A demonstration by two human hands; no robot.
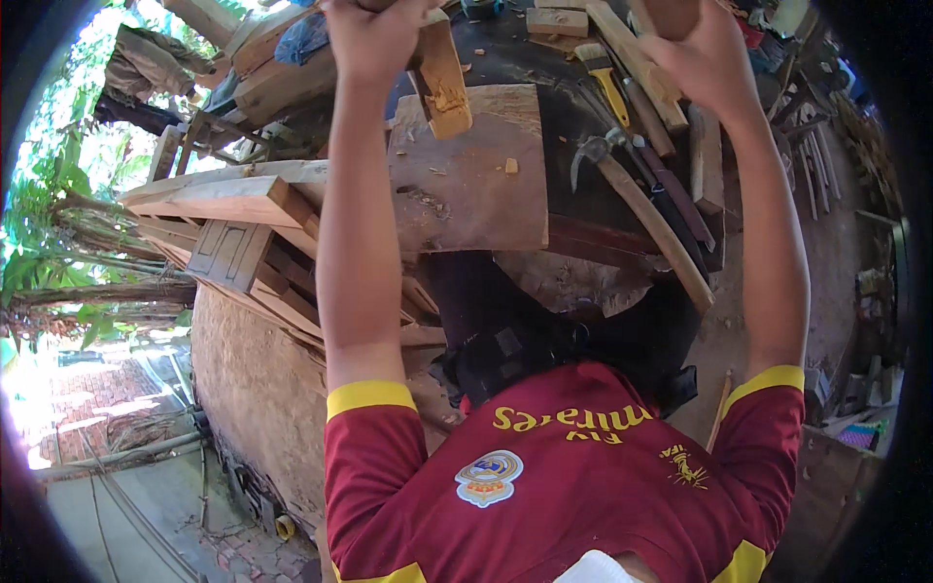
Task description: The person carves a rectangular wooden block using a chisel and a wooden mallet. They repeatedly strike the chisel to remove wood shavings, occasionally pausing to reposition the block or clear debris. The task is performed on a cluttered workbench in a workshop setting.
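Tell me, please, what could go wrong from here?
The hammer has its handle jutting past the edge of the table, so a bump might knock it down. Loose wood chips lie on the board and could make anything set there unsteady. The left hand is right beside the wooden block; if that slips, fingers might be pinched.

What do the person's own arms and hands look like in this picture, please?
Short, dark red fabric sleeves end in bright yellow cuffs. The left forearm and right forearm are bare, with no watch visible. The left hand and right hand show no gloves, though the picture's upper edge cuts both off.
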